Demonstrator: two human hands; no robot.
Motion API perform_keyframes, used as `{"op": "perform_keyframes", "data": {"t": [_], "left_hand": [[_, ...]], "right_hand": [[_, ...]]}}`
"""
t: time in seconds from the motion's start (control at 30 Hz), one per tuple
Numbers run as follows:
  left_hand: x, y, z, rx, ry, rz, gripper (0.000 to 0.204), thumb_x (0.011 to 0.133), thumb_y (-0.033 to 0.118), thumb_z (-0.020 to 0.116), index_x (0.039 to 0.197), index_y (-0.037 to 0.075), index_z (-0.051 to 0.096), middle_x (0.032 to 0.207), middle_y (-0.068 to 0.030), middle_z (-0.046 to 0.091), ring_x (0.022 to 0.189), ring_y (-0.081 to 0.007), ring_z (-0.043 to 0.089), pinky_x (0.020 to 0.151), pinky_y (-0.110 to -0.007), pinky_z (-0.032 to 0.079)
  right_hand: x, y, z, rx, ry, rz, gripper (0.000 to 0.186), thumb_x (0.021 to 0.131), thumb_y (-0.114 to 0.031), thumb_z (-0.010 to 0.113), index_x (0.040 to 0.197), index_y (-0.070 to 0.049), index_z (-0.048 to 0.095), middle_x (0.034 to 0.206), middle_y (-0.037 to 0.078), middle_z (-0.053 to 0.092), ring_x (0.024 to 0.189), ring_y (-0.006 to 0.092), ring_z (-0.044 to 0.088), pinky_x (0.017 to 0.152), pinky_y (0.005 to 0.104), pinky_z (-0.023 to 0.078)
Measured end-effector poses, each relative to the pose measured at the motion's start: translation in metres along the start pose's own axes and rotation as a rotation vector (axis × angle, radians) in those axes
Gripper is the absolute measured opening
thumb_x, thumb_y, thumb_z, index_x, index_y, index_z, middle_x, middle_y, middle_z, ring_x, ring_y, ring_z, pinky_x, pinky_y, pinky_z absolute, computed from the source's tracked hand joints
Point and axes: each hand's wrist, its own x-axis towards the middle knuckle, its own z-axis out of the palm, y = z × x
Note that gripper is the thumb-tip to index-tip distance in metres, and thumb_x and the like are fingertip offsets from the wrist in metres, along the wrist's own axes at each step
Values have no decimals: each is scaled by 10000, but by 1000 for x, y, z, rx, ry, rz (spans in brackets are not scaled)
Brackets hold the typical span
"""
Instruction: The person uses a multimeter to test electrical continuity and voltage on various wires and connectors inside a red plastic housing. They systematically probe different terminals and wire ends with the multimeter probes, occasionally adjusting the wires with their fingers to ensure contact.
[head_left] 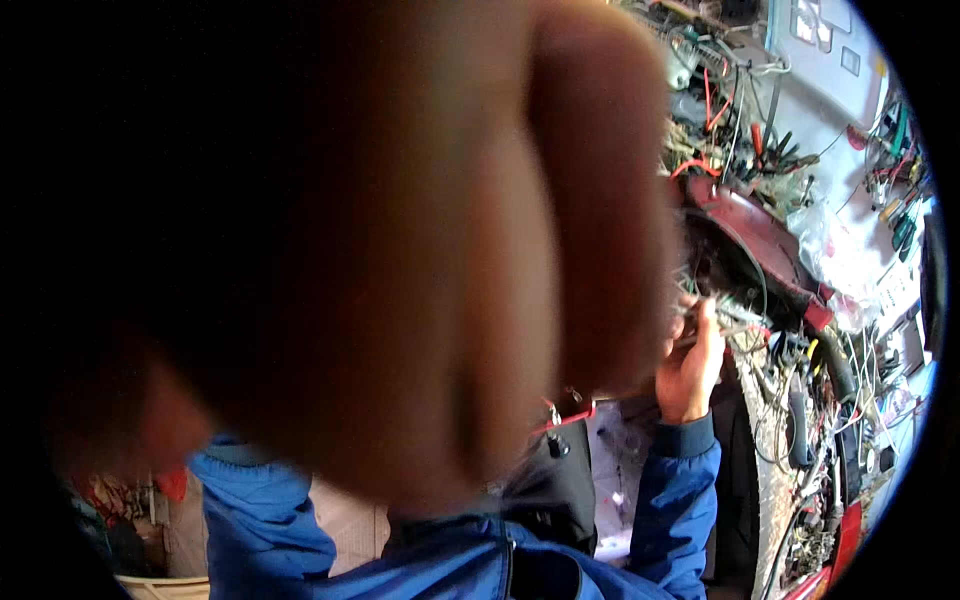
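My left hand (500, 260) is raised very close to the camera, large and blurred, and covers most of the left and middle of the picture. Its fingers hang side by side; whether they grip anything does not show. My right hand (690, 370) is at the cluttered bench, right of the middle. Its thumb points up and its fingers are curled in around something small that I cannot make out. Just beyond it lies a dark red curved shell (750, 230) with a black inside and a thin cable across it.
Tangled wires and loose parts cover the bench (790, 470) on the right. Pliers and a red-handled tool (757, 140) stand at its far part. A clear plastic bag (830, 250) lies beside the shell. A pale panel (830, 50) is at the far right.
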Motion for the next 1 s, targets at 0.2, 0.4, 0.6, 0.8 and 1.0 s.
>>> {"op": "perform_keyframes", "data": {"t": [0.2, 0.4, 0.6, 0.8, 1.0], "left_hand": [[27, -29, 49, -669, -757, 634, 181, 955, 153, 641, 782, 104, 611, 892, -64, 634, 811, -168, 584, 726, -260, 521], [-15, -31, 75, -223, -519, 731, 233, 939, 262, 707, 745, 134, 705, 868, -60, 690, 756, -155, 633, 649, -250, 521], [-40, -72, 107, -98, -386, 685, 121, 872, 79, 657, 794, 42, 741, 826, -98, 725, 703, -197, 687, 619, -305, 553], [-125, -139, 177, -458, -614, 74, 203, 950, 39, 619, 1138, -22, 666, 1023, -130, 702, 800, -152, 673, 710, -276, 548], [-142, -169, 247, -1030, -162, -254, 573, 1037, 122, 561, 1530, 27, 285, 1345, -145, 555, 1132, -208, 615, 903, -331, 521]], "right_hand": [[2, 10, -26, 22, 22, -17, 359, 1066, -356, 498, 1103, -17, 611, 685, 37, 573, 561, 155, 524, 604, 331, 484], [0, 13, -10, -77, 17, -41, 388, 1069, -337, 490, 1117, 34, 591, 670, 76, 568, 529, 180, 541, 564, 350, 517], [-2, 11, -28, -16, -40, -56, 475, 1075, -383, 452, 1166, 58, 604, 705, 65, 578, 566, 178, 530, 627, 345, 490], [-5, 10, -16, 119, -58, -6, 502, 1074, -411, 438, 1136, 57, 610, 693, 81, 588, 571, 199, 547, 626, 370, 503], [-19, 11, -29, 254, -159, 21, 394, 1062, -390, 502, 1004, -17, 617, 640, 5, 498, 482, 109, 392, 520, 292, 363]]}}
